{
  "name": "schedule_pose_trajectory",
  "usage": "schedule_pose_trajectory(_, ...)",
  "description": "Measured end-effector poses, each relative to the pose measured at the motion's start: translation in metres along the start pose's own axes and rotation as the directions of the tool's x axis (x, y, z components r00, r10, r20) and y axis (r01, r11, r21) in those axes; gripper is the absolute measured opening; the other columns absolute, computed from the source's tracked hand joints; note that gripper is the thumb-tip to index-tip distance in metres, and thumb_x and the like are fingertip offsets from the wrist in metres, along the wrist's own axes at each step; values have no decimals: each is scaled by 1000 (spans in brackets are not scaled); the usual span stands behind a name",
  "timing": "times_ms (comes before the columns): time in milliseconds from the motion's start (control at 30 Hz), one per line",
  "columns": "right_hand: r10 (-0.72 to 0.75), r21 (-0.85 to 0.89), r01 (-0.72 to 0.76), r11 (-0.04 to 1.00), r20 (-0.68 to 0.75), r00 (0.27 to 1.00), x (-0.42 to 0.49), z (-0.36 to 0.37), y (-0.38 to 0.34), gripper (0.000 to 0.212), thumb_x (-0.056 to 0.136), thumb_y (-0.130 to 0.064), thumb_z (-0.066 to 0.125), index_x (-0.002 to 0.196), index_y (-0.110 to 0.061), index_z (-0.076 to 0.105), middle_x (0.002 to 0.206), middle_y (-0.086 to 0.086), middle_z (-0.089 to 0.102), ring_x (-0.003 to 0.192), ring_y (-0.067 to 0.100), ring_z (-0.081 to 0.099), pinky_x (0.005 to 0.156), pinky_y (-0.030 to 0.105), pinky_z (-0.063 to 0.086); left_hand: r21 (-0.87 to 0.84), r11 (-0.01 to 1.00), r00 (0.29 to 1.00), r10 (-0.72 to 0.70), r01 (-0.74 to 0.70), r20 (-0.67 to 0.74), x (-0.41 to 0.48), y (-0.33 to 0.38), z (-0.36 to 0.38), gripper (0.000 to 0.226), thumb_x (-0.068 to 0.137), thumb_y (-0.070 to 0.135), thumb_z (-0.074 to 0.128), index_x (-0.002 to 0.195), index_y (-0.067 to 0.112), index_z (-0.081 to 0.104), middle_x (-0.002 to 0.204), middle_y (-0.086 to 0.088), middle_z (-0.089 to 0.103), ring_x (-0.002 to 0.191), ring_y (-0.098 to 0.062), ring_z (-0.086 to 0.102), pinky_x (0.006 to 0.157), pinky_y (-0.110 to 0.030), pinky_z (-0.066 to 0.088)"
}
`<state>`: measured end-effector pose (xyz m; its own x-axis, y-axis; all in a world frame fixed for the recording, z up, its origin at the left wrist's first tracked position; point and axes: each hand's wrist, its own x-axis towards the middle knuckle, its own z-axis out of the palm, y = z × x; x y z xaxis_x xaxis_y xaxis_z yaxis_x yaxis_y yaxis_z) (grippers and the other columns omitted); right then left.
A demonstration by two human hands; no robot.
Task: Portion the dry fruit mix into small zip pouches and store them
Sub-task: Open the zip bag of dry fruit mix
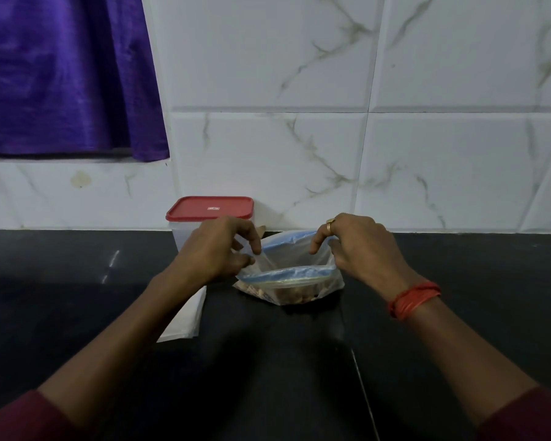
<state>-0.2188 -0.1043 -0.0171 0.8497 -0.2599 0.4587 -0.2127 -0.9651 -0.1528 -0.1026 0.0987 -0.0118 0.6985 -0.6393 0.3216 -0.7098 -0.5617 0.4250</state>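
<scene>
Plastic: one zip bag, two hands

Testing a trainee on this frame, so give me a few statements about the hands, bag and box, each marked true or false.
1. The left hand and right hand pinch the mouth of the bag. True.
2. The lid is off the box. False: the red lid sits on it.
3. The bag is empty. False: brown mix shows at its bottom.
4. The bag's mouth is open. True.
5. The red band is on the left wrist. False: it is on the right wrist.
</scene>
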Motion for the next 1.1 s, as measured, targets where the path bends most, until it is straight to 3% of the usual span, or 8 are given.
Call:
schedule_pose_trajectory(167,-26,-61,25,998,-24,999,0,-1,1,41,96,-13,55,113,-47,68,120,-15,69,105,18,64,79,32,49,140,989,997,59,-52,-43,1,0,2,36,89,7,70,68,36,64,98,8,70,74,-8,62,66,-25,50)
schedule_pose_trajectory(300,-17,-143,20,990,19,1000,-3,-6,-2,46,98,-20,56,131,-52,52,120,-11,67,107,21,63,79,34,45,285,957,998,58,-47,-30,0,5,3,29,95,8,61,99,32,77,114,3,70,85,-10,61,67,-23,45)
schedule_pose_trajectory(433,2,-204,24,979,127,992,-8,-15,-3,57,94,-31,62,141,-53,38,122,-6,62,110,23,61,77,35,38,353,935,990,-4,-47,142,-4,4,-13,44,92,26,69,131,43,58,123,8,63,101,-10,59,70,-24,44)
schedule_pose_trajectory(600,81,-238,-19,971,255,964,-7,-20,-6,76,83,-39,75,144,-51,31,121,-3,63,111,25,60,80,35,44,91,995,981,-47,30,189,-2,2,-18,46,78,15,84,113,39,66,116,3,64,96,-14,67,79,-32,57)
schedule_pose_trajectory(700,112,59,-132,990,261,959,-3,-14,0,52,87,-25,70,128,-48,47,107,-3,70,93,22,67,79,36,55,-128,984,992,-118,121,36,0,-2,-14,32,77,7,83,86,31,64,110,-2,67,84,-17,68,74,-34,58)
schedule_pose_trajectory(800,194,320,-220,922,112,975,1,3,11,23,89,-19,63,98,-37,51,81,-5,74,69,20,67,75,43,59,-335,911,965,-261,241,-15,3,-11,-8,35,77,6,83,92,25,57,95,-6,70,79,-23,73,76,-43,61)
schedule_pose_trajectory(900,299,522,-299,799,87,950,3,14,16,19,86,-32,75,91,-29,57,71,-8,74,72,18,71,76,45,61,-557,767,934,-355,320,48,4,-17,-4,24,79,9,82,95,11,64,90,-15,73,65,-19,74,60,-31,61)
schedule_pose_trajectory(1100,356,604,-373,705,154,922,3,22,22,19,90,-35,69,73,-29,74,66,2,73,68,28,74,71,46,63,-542,775,934,-355,324,51,3,-21,5,15,91,24,71,91,10,76,81,-9,74,54,-15,68,49,-26,57)
